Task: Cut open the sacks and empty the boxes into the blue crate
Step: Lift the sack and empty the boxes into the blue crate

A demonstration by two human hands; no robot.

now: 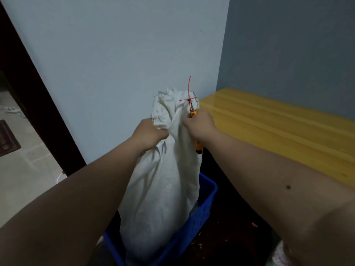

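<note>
Upright in the blue plastic crate (206,200), the white woven sack (163,185) has its neck clamped by left hand (149,134) fingers, while right hand (199,124) fingers grip an orange-handled cutter (194,113) at its red zip tie (189,93).

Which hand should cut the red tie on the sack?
Right. The right hand already holds the orange cutter with its tip at the red tie, while the left hand grips the sack neck.
</note>
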